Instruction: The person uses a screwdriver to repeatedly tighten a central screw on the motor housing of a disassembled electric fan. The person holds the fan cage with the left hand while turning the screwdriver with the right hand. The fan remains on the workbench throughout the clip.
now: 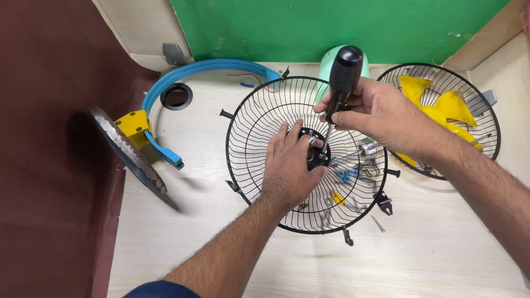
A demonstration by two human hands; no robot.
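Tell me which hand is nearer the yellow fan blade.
Right. The right hand holds the screwdriver just beside the yellow fan blade; the left hand rests farther off, on the black grille's centre.

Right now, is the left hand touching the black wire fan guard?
Touching. The head view shows the left hand lying flat on the black wire fan guard, fingers at its hub, while the right hand holds the screwdriver.

**Hidden at the hub, cut off at the edges**

The left hand (289, 167) covers most of the black hub (317, 155) of the wire fan guard (253, 135), so what its fingers pinch can't be told. The screwdriver (341, 85) tip disappears there too. The mint motor housing (325, 64) sits mostly behind the right hand (378, 114). Small hardware (353, 177) under the wires is too tangled to identify.
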